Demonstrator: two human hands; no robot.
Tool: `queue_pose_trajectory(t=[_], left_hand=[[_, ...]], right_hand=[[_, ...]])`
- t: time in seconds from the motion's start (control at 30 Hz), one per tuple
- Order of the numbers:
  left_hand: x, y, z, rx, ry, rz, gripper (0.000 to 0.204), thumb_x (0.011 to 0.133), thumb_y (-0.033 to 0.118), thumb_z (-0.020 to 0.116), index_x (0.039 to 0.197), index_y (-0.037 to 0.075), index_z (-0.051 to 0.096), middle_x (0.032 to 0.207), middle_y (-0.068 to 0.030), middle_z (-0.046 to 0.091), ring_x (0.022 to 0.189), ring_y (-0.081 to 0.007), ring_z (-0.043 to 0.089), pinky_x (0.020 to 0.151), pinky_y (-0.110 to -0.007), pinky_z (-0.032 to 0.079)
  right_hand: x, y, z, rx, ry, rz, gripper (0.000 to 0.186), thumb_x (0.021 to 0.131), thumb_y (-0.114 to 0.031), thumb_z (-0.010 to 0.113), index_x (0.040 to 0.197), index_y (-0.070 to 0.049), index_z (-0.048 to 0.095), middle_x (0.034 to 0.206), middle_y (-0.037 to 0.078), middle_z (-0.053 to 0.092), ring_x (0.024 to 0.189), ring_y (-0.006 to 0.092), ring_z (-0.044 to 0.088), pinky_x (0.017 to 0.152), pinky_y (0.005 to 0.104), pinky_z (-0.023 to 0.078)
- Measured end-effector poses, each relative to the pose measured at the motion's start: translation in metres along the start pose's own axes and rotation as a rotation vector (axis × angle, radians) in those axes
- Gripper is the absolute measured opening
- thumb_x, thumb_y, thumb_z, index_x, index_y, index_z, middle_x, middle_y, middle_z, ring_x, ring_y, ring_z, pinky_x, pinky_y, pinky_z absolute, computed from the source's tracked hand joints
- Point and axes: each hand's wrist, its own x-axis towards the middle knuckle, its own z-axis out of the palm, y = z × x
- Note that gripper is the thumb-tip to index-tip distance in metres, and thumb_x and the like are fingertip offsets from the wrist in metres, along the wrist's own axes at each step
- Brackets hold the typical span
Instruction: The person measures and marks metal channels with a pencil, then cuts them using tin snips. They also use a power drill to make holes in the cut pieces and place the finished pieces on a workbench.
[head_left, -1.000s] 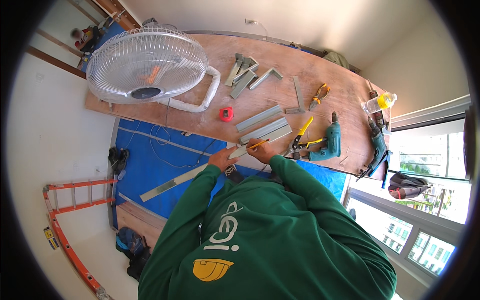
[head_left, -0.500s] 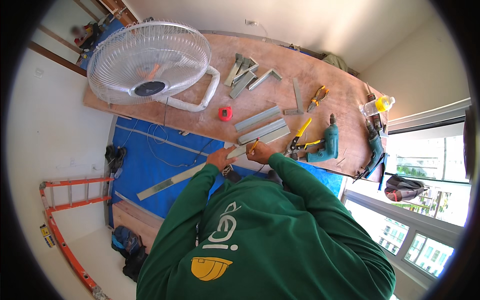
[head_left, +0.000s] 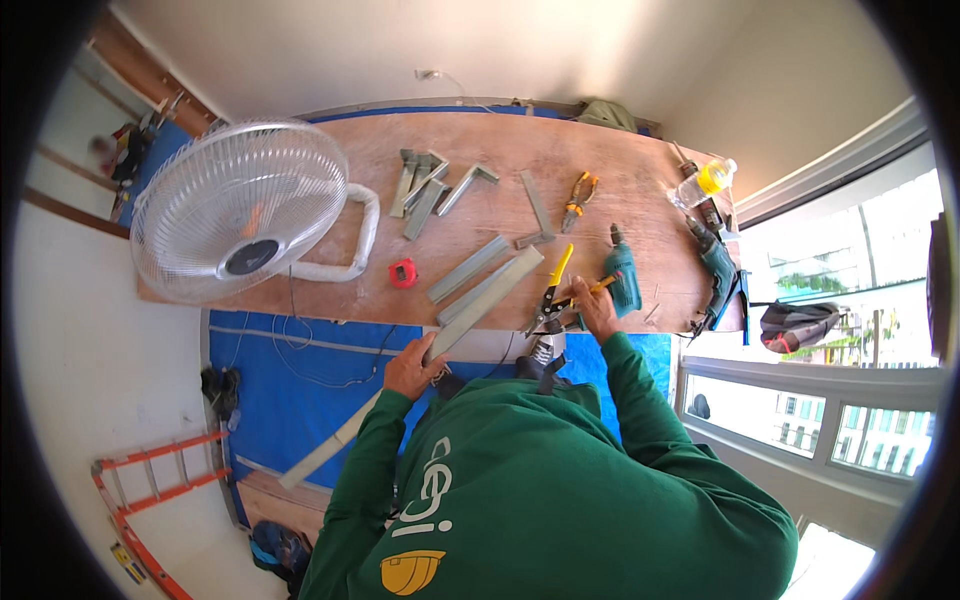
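My left hand (head_left: 408, 368) is wrapped round a long pale metal strip (head_left: 487, 302). Its upper part lies over the table's near edge, and its lower part slants down to the left over the blue floor sheet. A yellow pencil (head_left: 605, 283) sticks out of my closed right hand (head_left: 598, 312), whose fingers are at the tin snips (head_left: 548, 303). One yellow snips handle points up; the other is mostly hidden by that hand, so I cannot tell whether it is gripped. Beside the hand lies a teal drill (head_left: 622, 275). Two shorter metal channels (head_left: 468, 268) rest beside the strip.
On the wooden table (head_left: 330, 130) are a large fan (head_left: 240, 210), a red tape measure (head_left: 402, 273), cut metal pieces (head_left: 425, 200), a try square (head_left: 537, 205), pliers (head_left: 579, 200), a bottle (head_left: 705, 183) and a second drill (head_left: 714, 270). An orange ladder (head_left: 125, 525) stands lower left.
My right hand has left the strip and moved right to the snips with the pencil still in it. My left hand keeps hold of the strip, which now slants more steeply.
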Motion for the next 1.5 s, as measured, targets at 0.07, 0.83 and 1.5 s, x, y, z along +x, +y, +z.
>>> queue_pose_trajectory(t=[0.07,0.83,1.5], left_hand=[[0.013,0.010,-0.001,-0.017,0.034,0.015,0.064,0.097,0.056,0.071,0.146,0.015,0.062,0.117,-0.0141,0.072,0.097,-0.0346,0.073,0.082,-0.045,0.057],[0.079,0.083,0.002,0.101,0.261,0.037,0.066,0.096,0.060,0.065,0.145,0.017,0.062,0.123,-0.0143,0.074,0.103,-0.0347,0.075,0.086,-0.052,0.058],[0.094,0.078,-0.021,-0.027,0.304,0.255,0.063,0.097,0.059,0.067,0.141,0.015,0.066,0.122,-0.0155,0.073,0.104,-0.0372,0.073,0.088,-0.050,0.057]], right_hand=[[0.019,-0.002,-0.016,-0.064,0.045,0.024,0.048,0.108,-0.046,0.058,0.108,-0.001,0.077,0.094,0.011,0.075,0.086,0.0192,0.070,0.075,0.0361,0.056],[0.256,0.064,0.035,-0.126,0.030,0.665,0.043,0.093,-0.051,0.071,0.117,-0.016,0.068,0.103,0.009,0.073,0.083,0.0260,0.067,0.062,0.0424,0.051],[0.119,0.032,-0.014,0.473,0.275,0.407,0.014,0.098,-0.018,0.080,0.096,-0.010,0.069,0.079,-0.001,0.064,0.047,0.0054,0.037,0.041,0.0208,0.031]])
